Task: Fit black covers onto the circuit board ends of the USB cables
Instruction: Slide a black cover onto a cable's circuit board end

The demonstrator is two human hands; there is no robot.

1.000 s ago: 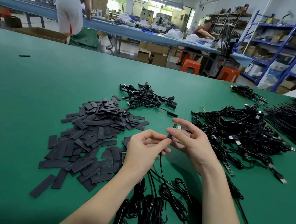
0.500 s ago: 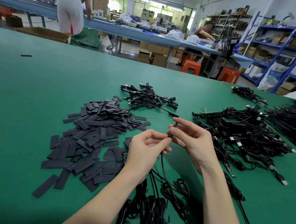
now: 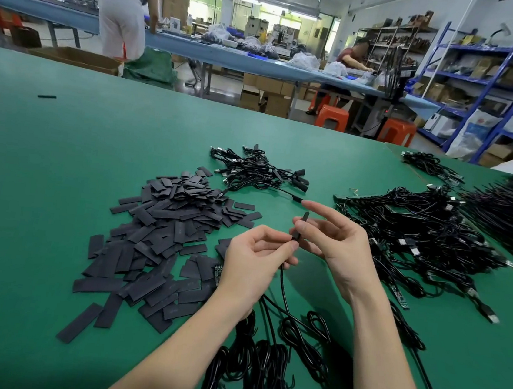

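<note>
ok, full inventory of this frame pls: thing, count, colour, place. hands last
flat black rectangular covers: a large pile, black, table left of the hands
lone cover: one, black, far left of table
small cable bunch with covered ends: one, black, beyond the pile
big tangle of USB cables: one, black, right of the hands
coiled cables: several, black, near edge between the forearms
bare circuit board end: one, dark, right of the right wrist
green table mat: one, green
orange plastic stools: two, behind the table
left hand: pinches the held cable
right hand: pinches the cover on the cable end
</note>
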